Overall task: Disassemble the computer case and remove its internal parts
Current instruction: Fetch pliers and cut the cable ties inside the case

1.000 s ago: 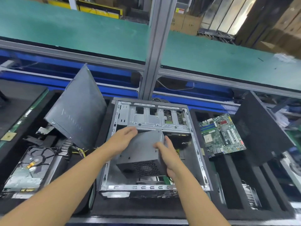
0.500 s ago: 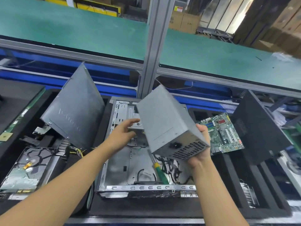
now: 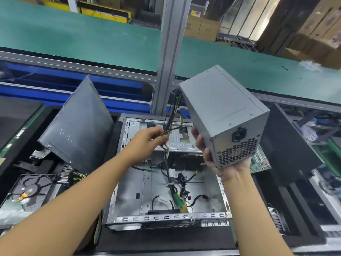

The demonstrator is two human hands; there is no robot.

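Note:
The open metal computer case (image 3: 129, 191) lies flat in front of me, loose black cables and a green-handled screwdriver (image 3: 180, 201) inside it. My right hand (image 3: 217, 163) holds the grey power supply box (image 3: 225, 111) from below, lifted above the case's right side, vent face toward me. Its cable bundle (image 3: 171, 115) hangs from the box's far end down into the case. My left hand (image 3: 149, 137) grips that bundle above the case's drive bay.
A dark side panel (image 3: 79, 126) leans at the left, a hard drive (image 3: 25, 193) lies at lower left. A green motherboard (image 3: 260, 163) and another dark panel (image 3: 287, 143) sit at the right. A metal post (image 3: 169, 52) rises behind the case, with a green conveyor (image 3: 73, 37) beyond.
The power supply came out of the case, rising up and to the right in my right hand. My left hand left the box and took hold of its cable bundle.

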